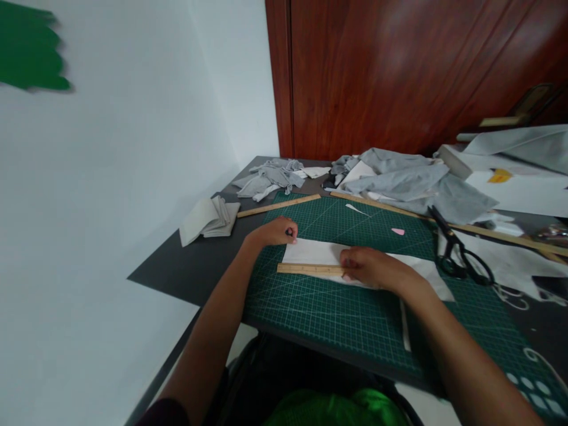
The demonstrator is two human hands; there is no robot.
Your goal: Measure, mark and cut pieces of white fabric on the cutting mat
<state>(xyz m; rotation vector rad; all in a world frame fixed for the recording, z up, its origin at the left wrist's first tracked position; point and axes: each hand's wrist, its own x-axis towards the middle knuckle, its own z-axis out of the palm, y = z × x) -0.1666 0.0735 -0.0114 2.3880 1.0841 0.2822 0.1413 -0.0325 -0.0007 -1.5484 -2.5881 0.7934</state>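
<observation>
A strip of white fabric [317, 252] lies flat on the green cutting mat [306, 305]. Along its near part rests a short wooden ruler [306, 269]. My left hand [278, 231] is at the fabric's upper left corner, its fingers curled round a small dark object that is too small to name. My right hand [366, 266] is closed over the right end of the ruler, on top of the fabric. Under my right forearm the fabric continues to the right.
Black scissors [457, 251] lie right of the fabric, near a long wooden ruler [390, 207]. Grey cloth piles [270, 177] sit at the back. Folded fabric [210, 219] is at the left, by the white wall. A white box [515, 183] stands back right.
</observation>
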